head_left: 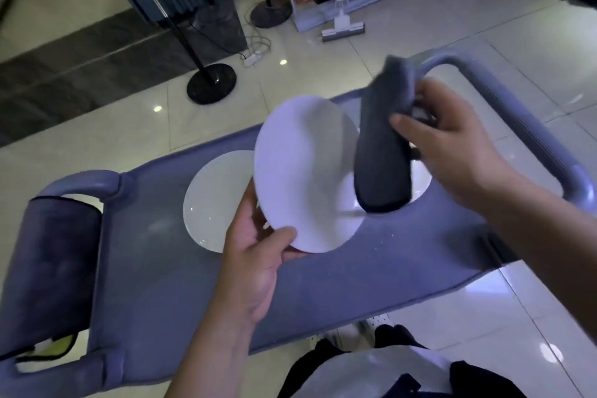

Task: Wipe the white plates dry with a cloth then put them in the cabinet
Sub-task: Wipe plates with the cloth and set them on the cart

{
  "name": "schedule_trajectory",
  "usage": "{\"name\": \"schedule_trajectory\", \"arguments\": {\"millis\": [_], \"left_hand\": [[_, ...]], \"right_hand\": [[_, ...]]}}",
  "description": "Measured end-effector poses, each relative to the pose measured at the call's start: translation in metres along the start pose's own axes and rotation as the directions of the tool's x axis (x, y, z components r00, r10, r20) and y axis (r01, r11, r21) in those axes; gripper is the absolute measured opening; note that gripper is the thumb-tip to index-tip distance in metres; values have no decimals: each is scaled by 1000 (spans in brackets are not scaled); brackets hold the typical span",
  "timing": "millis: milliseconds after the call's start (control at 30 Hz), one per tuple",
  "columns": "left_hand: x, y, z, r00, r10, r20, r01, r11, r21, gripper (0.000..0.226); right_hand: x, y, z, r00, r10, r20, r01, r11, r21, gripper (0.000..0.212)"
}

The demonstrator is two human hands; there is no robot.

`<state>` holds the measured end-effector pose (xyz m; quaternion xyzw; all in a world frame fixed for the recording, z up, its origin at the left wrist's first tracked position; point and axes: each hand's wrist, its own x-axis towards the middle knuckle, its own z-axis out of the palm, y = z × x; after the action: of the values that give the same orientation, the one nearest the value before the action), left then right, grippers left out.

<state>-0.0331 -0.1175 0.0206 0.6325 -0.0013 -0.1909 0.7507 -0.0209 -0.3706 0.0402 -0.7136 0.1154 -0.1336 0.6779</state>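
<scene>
At the far left, a dark cloth (48, 271) is draped over the handle end of a grey cart whose flat top serves as the tabletop (181, 294). A yellow-edged item peeks out just below that cloth at about 7 o'clock in the view; what it is cannot be told.

Moving right, a white plate (213, 203) lies flat on the tabletop, near the centre of the view. Its right part is hidden behind a second white plate (300, 178), which is lifted and tilted, its face turned toward the camera. The left hand (255, 255) grips this raised plate at its lower rim, about 7 o'clock on the plate, thumb curled over the front and fingers behind.

At 3 o'clock from the raised plate, a grey wiping cloth (384, 152) hangs in a folded length, its lower end overlapping the plate's right edge; whether it touches the plate cannot be told. The right hand (452, 145) pinches the cloth near its upper part, fingers curled round the fabric.

Behind the right hand, at about 2 o'clock in the view, runs the cart's other handle (529, 126). Beyond the cart, on the tiled floor, stand a round black stand base (211, 83) at 11 o'clock and a flat mop (343, 30) at 12 o'clock.
</scene>
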Motion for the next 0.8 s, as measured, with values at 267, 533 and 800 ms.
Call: {"name": "schedule_trajectory", "arguments": {"millis": [267, 533, 800], "left_hand": [[-16, 7, 23, 998, 32, -45, -31, 999, 15, 67], [-52, 15, 5, 991, 103, -89, -126, 943, -309, 93], [-61, 6, 21, 938, 160, -306, -230, 950, -210, 50]], "right_hand": [[6, -20, 85, 799, -170, 577, 149, 985, 84, 16], [-14, -23, 94, 386, -127, 913, 69, 992, 109, 14], [-12, 0, 61, 248, -45, 968, 141, 990, 10, 18]]}}
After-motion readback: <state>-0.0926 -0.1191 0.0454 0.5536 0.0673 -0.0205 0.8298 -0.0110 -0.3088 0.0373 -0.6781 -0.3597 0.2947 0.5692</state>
